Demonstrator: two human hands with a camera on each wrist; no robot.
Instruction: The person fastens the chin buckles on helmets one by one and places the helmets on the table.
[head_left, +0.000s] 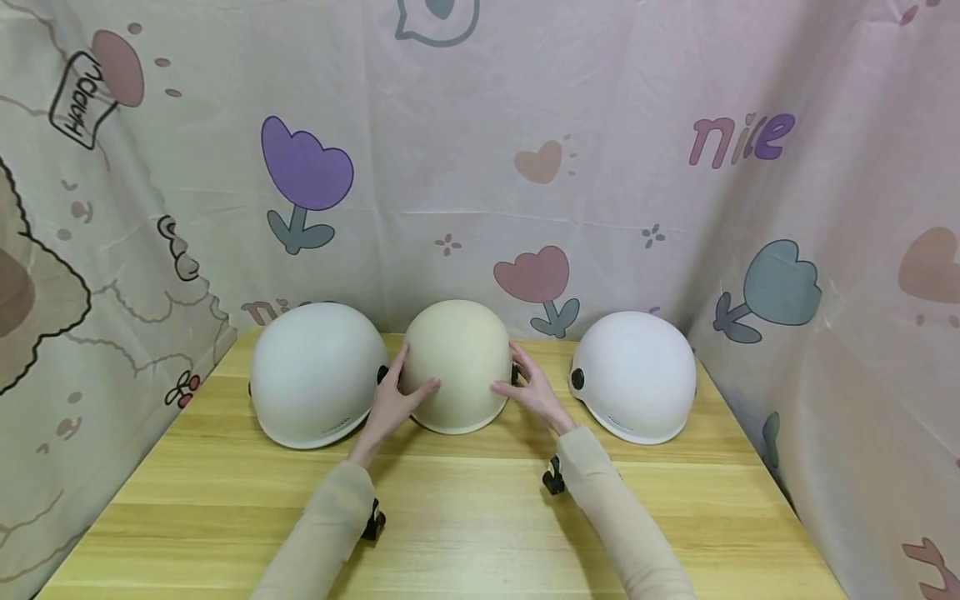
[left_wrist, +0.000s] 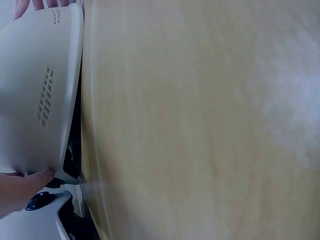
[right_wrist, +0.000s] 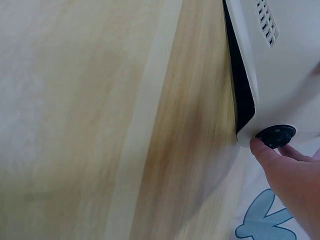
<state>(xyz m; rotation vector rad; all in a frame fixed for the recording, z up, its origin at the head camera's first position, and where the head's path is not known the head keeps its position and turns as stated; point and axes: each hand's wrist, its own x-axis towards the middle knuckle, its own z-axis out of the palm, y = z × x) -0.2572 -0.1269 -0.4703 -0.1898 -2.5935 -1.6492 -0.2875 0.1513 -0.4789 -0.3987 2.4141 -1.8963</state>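
Note:
A cream helmet point(head_left: 459, 367) sits in the middle of a row of helmets, between both hands. My left hand point(head_left: 393, 402) holds its left side, thumb spread over the front of the shell and fingers further back. On the opposite side, my right hand point(head_left: 532, 390) grips it in the same way. The right wrist view shows the right thumb beside a round black side knob point(right_wrist: 276, 136). In the left wrist view, slotted vents point(left_wrist: 45, 97) mark the shell near its rim, and the left thumb point(left_wrist: 37, 181) presses close to the lower edge. Some fingers are hidden behind the shell.
A white helmet point(head_left: 318, 375) stands close on the left, almost touching the left hand. Another white helmet point(head_left: 637, 375) is on the right, further apart. All are near the back of the wooden table point(head_left: 465, 525), before a patterned cloth point(head_left: 450, 167).

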